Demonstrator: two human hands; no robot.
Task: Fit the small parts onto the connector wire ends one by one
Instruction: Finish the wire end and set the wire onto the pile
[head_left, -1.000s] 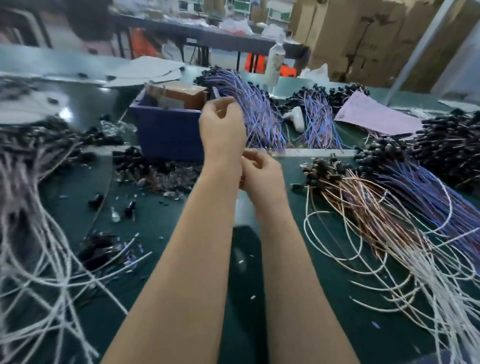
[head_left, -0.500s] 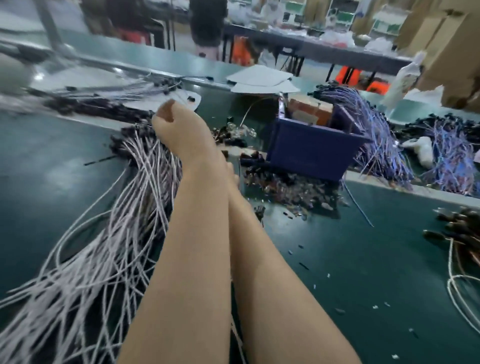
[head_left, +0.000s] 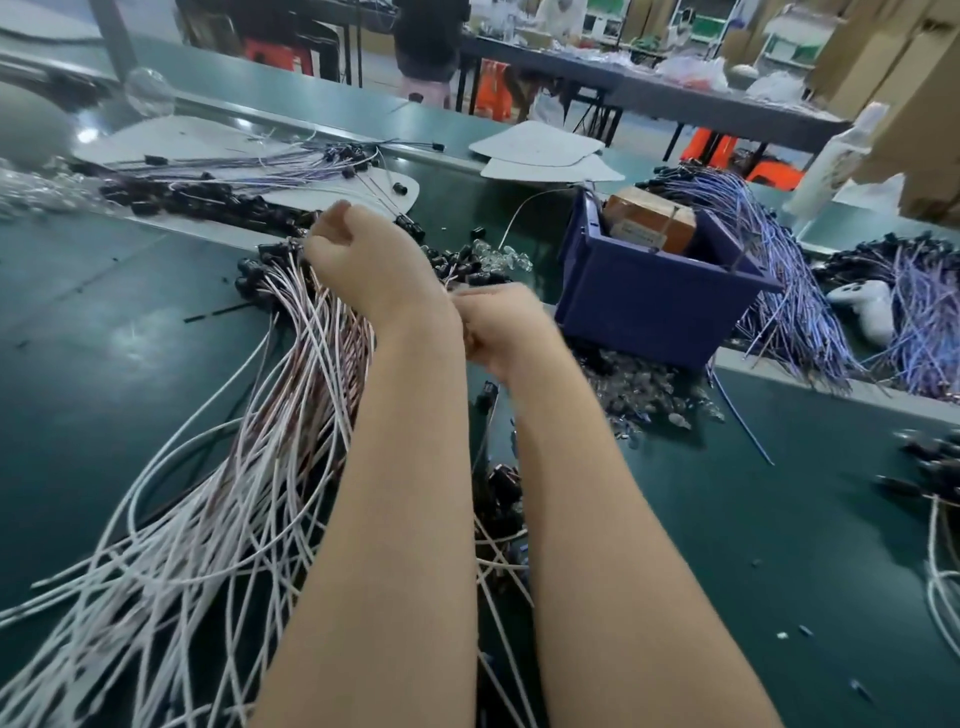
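Fingers (head_left: 480, 297) of right hand (head_left: 506, 330), hidden before, now show.

No legible text or labels

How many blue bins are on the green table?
1. The blue bin stands right of the right hand, with a brown box inside. Others may lie outside the view.

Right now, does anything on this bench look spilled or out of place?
Yes: small clear parts lie strewn on the green table in front of the blue bin, outside it. A white thing shaped like a game controller sits among the purple wires.
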